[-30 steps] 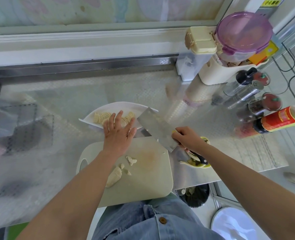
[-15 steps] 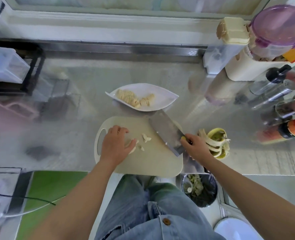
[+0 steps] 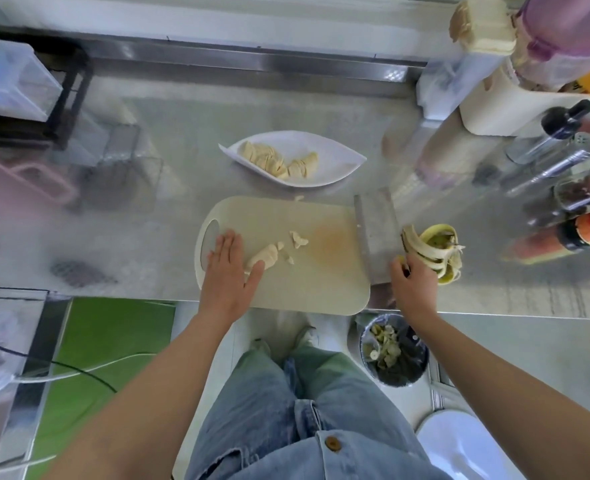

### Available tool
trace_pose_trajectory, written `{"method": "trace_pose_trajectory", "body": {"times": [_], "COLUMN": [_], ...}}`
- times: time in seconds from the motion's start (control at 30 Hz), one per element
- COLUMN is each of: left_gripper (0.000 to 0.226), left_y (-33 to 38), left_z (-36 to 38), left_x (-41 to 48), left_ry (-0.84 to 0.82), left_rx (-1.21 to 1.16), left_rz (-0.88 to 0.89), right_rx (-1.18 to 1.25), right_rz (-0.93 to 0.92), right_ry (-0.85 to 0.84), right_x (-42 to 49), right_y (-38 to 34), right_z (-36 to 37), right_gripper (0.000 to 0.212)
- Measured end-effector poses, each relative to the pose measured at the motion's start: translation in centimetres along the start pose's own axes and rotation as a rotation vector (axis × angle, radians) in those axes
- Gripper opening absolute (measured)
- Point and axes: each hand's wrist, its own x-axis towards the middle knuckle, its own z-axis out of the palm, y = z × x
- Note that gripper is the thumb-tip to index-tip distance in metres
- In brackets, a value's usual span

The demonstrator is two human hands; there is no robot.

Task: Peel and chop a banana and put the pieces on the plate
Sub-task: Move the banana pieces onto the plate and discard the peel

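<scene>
Wide steel surface (image 3: 182, 168) here, and at its near edge lies the pale cutting board (image 3: 304, 282), handle hole to the left. Just beyond the board sits the white leaf-shaped plate (image 3: 335, 168), carrying a heap of banana slices (image 3: 276, 162) on its left half. Along the board's right edge is the cleaver (image 3: 376, 237), blade pointing away from the person. The right hand (image 3: 413, 285) is at its near end, fingers curled round the handle, which is hidden beneath them. The left hand (image 3: 227, 271) lies flat on the board's left side, fingers straight and together, thumb against the uncut banana chunk (image 3: 264, 259). The banana peel (image 3: 435, 247) is piled just right of the cleaver. A few small banana bits (image 3: 298, 239) are scattered mid-board.
</scene>
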Motion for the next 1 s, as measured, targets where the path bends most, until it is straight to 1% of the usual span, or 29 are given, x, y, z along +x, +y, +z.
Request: {"method": "trace_pose_trajectory", "body": {"times": [0.1,0.27,0.6,0.73,0.87,1.0], "left_gripper": [0.068,0.068,0.069,0.069,0.066,0.045], "left_y": [-0.7,-0.8,-1.4,-1.5,-1.9,-2.3], "left_z": [0.0,-0.5,-1.2,-1.2,-1.4,-1.4], "left_x": [-0.1,-0.6,-0.4,-0.2,-0.1,0.0], "left_ry": [0.004,-0.034,-0.118,-0.132,-0.088,0.038], "left_rx": [-0.010,-0.029,-0.037,-0.021,-0.019,0.018], "left_rz": [0.035,0.059,0.084,0.111,0.134,0.183], "right_rx": [-0.011,-0.038,-0.007,-0.014,-0.049,-0.054], "right_rz": [0.047,0.094,0.093,0.058,0.018,-0.008], "right_ry": [0.022,0.004,-0.195,-0.227,-0.239,-0.250], "right_x": [-0.8,-2.3,-5.1,-6.0,-6.5,-6.6], "right_y": [0.1,-0.7,-3.4,-4.4,-4.5,-4.6], "right_z": [0.5,1.7,5.4,6.6,7.8,8.1], "right_gripper": [0.033,0.032,0.033,0.036,0.036,0.037]}}
